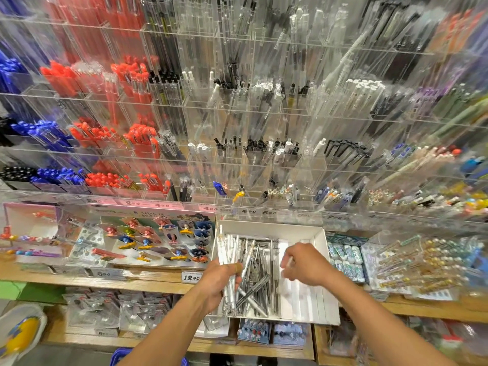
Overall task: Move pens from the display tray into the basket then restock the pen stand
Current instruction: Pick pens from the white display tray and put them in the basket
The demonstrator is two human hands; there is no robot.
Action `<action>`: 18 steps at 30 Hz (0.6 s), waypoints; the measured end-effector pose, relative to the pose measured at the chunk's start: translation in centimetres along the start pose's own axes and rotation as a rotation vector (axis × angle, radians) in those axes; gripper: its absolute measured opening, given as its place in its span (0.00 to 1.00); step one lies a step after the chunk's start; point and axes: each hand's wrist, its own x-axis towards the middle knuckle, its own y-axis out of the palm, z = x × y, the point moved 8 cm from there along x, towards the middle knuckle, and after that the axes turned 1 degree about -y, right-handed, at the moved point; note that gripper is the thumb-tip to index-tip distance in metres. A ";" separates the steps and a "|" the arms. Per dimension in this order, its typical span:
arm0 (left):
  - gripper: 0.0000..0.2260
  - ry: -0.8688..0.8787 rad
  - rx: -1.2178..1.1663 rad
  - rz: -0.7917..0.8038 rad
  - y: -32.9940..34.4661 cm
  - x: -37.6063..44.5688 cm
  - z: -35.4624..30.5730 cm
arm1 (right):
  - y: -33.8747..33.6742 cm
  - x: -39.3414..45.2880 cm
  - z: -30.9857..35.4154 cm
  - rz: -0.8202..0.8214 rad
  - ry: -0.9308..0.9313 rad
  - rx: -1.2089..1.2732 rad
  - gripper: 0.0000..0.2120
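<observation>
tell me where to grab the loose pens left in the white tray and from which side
Grip the loose pens mid-barrel, coming from above through the white tray's open top. They lie flat and criss-crossed between its walls, so the ends are boxed in. The left hand already grips a bundle that way.

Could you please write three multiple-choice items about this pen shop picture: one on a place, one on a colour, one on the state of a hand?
1. Where is the white tray?
A. on the floor
B. on the wooden shelf under the clear pen stand
C. on a chair

2. What colour are the pens at the stand's far left?
A. blue
B. green
C. pink

3. What is the left hand doing?
A. hanging idle
B. pointing upward
C. gripping a bundle of pens

Answers:
1 B, it sits below the stand.
2 A, blue pens.
3 C, the left hand wraps the bundle.
</observation>
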 end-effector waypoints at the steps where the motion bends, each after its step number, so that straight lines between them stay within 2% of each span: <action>1: 0.19 0.017 0.024 0.007 0.3 -0.2 -0.3 | -0.6 -0.1 0.9 0.020 -0.043 0.155 0.04; 3: 0.18 0.060 0.066 0.025 0.8 -0.6 -1.1 | -1.1 0.1 2.6 0.069 -0.110 0.446 0.05; 5: 0.22 0.088 0.093 0.062 1.3 -0.8 -1.6 | -0.6 0.8 4.0 0.128 -0.152 0.631 0.06; 7: 0.24 0.105 0.104 0.133 1.8 -1.3 -1.9 | 0.5 1.8 5.0 0.162 -0.152 0.745 0.08; 9: 0.23 0.122 0.105 0.171 1.9 -1.5 -2.1 | 1.8 2.8 5.3 0.167 -0.127 0.851 0.10; 14: 0.24 0.143 0.053 0.130 0.7 -1.5 -2.3 | 4.5 5.1 4.6 0.185 -0.025 1.139 0.13; 16: 0.25 0.117 -0.024 0.111 0.2 -1.5 -2.2 | 5.2 6.2 3.6 0.150 0.050 1.168 0.07; 18: 0.21 0.087 -0.070 0.095 -0.3 -1.5 -2.0 | 5.7 7.6 1.0 -0.037 0.204 0.890 0.06</action>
